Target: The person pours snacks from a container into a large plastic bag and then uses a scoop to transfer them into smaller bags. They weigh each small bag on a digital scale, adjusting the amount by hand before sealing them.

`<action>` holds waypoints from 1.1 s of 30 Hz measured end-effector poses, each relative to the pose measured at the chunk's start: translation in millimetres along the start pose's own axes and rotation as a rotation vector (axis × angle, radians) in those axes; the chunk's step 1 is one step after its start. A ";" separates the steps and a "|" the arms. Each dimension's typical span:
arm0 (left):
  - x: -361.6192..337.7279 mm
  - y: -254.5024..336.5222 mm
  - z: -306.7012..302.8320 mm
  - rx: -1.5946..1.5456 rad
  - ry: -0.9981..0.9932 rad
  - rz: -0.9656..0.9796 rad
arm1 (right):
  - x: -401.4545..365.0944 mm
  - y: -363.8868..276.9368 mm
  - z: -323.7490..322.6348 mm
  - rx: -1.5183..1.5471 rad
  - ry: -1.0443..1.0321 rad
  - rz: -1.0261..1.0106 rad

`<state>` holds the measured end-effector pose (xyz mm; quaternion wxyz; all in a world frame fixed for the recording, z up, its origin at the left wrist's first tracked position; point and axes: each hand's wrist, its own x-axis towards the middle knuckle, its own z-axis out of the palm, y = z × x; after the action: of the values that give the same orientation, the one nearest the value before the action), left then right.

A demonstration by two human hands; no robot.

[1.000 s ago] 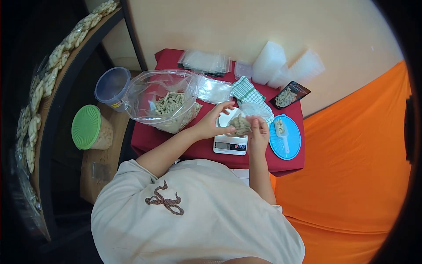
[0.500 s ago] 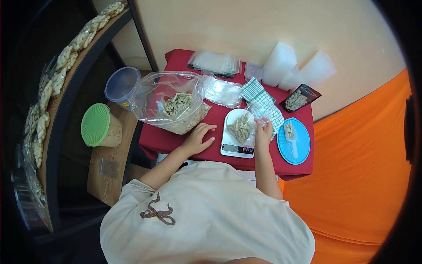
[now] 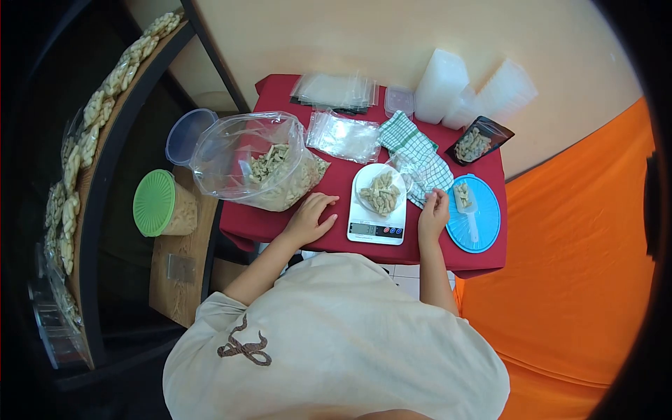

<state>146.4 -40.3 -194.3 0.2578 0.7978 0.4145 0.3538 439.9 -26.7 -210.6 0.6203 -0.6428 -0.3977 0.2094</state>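
Note:
On the red cloth, my left hand (image 3: pixel 309 219) lies with its fingers apart and nothing in it, between the big clear bag of pale snack pieces (image 3: pixel 280 178) and the white scale (image 3: pixel 358 215). A small clear bag of snack pieces (image 3: pixel 381 194) rests on the scale's plate, and the display is lit. Right of the scale, my right hand (image 3: pixel 433 213) is raised with fingers drawn together; whether anything is between them is too small to tell. Beside it are a green checked cloth (image 3: pixel 418 155) and a blue lid (image 3: pixel 488 218) bearing a clear scoop (image 3: pixel 470 208) with pieces.
Flat clear bags (image 3: pixel 343 136) and plastic sleeves (image 3: pixel 334 89) lie at the back. Stacked white containers (image 3: pixel 441 85) and a black pouch of snacks (image 3: pixel 476 143) stand back right. At left are a green-lidded tub (image 3: pixel 155 203), a bluish bucket (image 3: pixel 190 137) and a shelf of bagged snacks (image 3: pixel 89 133).
My right hand has moved away from the small bag to the right of the scale. The bag now sits on the plate untouched. The camera view has shifted slightly.

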 end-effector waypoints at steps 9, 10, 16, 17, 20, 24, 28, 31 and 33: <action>3.4 2.5 3.9 0.076 0.018 -0.012 | -1.4 22.3 -12.9 -0.321 -0.217 -0.172; 4.1 3.0 4.2 0.077 0.012 -0.010 | -1.7 20.9 -12.9 -0.319 -0.213 -0.167; 5.9 5.4 6.6 0.122 0.004 -0.060 | -1.5 9.3 -13.0 -0.391 -0.262 -0.221; 6.1 5.5 7.2 0.131 0.008 -0.065 | -2.1 9.2 -13.3 -0.387 -0.265 -0.217; 7.3 7.4 8.4 0.159 0.010 -0.074 | -1.8 10.0 -13.8 -0.375 -0.267 -0.228; 8.7 7.8 9.9 0.208 0.002 -0.078 | -1.1 9.0 -14.7 -0.365 -0.282 -0.247; 10.3 8.3 11.0 0.188 0.019 -0.088 | -1.2 8.4 -15.3 -0.342 -0.301 -0.266; 8.2 1.2 15.8 0.091 0.107 -0.121 | -1.4 6.9 -15.5 -0.335 -0.317 -0.265; 6.9 -8.2 20.9 -0.073 0.211 -0.199 | -1.3 5.8 -15.3 -0.331 -0.312 -0.289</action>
<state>161.6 -32.6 -210.5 0.2752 0.7013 0.5031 0.4234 452.2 -36.8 -214.3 0.4613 -0.6320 -0.6051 0.1471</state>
